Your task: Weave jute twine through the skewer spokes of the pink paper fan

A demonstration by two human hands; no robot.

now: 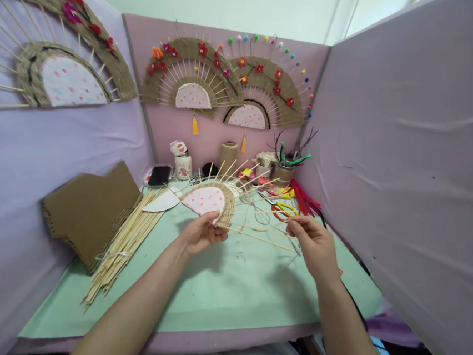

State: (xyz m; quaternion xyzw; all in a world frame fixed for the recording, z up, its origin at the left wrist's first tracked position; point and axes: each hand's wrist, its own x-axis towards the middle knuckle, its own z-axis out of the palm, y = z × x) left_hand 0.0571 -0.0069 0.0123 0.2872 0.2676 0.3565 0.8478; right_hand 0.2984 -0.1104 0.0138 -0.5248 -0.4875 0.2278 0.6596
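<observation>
My left hand (204,233) grips the lower edge of a half-round fan (207,198), thumb on its front. The fan has a white face with pink spots, a band of woven twine round it and thin bamboo sticks spreading outward. At the right, my right hand (313,242) is closed in a pinch near the stick ends. A thin strand of twine seems to run from the fan to these fingertips; its end is hidden. Beyond the sticks lie scissors (280,212) with red handles and pliers (287,208) with yellow grips.
A bundle of bamboo sticks (120,250) lies left, beside brown cardboard (91,211) and a white half-round piece (161,201). At the back stand a phone (160,175), a jar (183,166), a twine spool (229,155) and a tool pot (283,173). Finished fans (185,51) hang behind.
</observation>
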